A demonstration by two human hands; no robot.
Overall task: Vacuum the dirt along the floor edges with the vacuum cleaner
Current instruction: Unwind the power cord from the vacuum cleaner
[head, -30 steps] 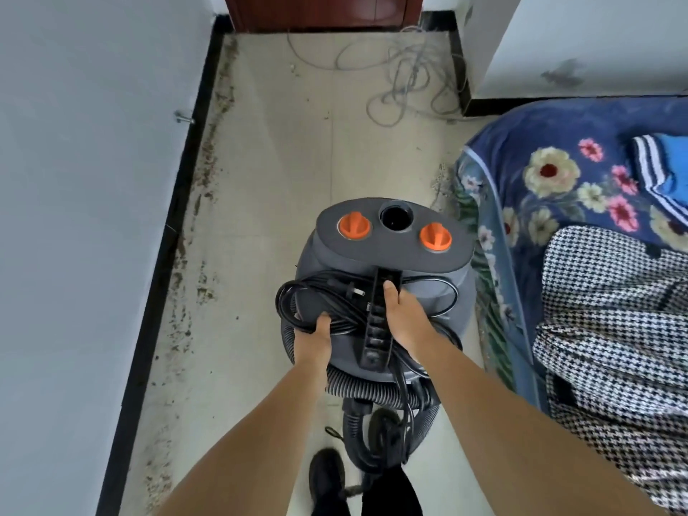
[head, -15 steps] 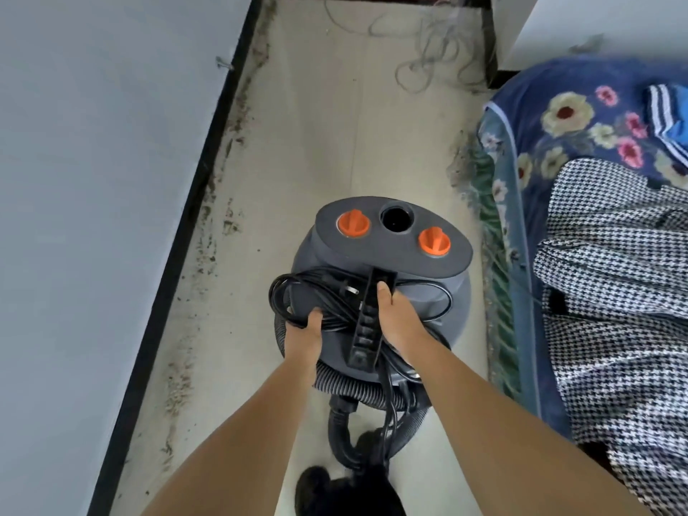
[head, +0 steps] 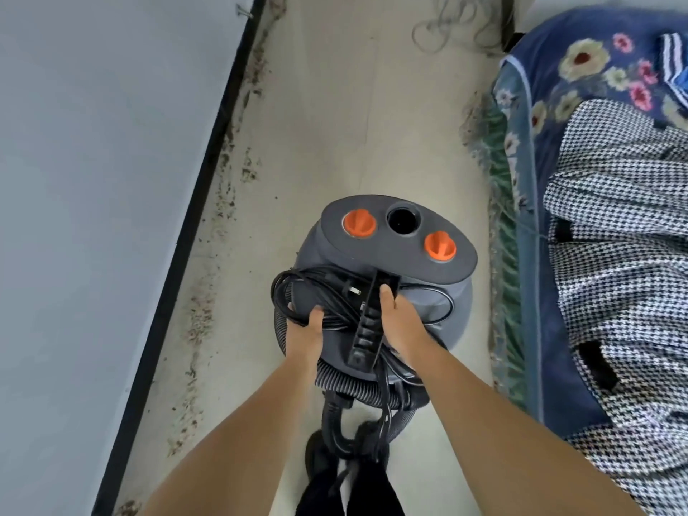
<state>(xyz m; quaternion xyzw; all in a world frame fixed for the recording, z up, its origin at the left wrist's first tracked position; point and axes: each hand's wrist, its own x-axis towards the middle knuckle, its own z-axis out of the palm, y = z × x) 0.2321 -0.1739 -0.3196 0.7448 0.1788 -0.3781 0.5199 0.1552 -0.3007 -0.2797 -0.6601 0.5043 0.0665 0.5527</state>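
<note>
At frame centre, the right hand (head: pixel 400 318) grips the vacuum (head: pixel 387 262) by its black handle (head: pixel 370 322). The left hand (head: pixel 307 333) clutches the coiled cord (head: pixel 298 292). Dirt (head: pixel 227 180) lines the baseboard at left.

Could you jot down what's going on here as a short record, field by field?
machine: grey vacuum cleaner, two orange knobs on top
left hand: holds the coiled black cord
right hand: grip on the black carry handle
hose: ribbed, wrapped around the body
dirt: brown trail beside the black baseboard
right side: floral blue bedding, houndstooth cloth
vacuuming: not yet begun, plug loose
</note>
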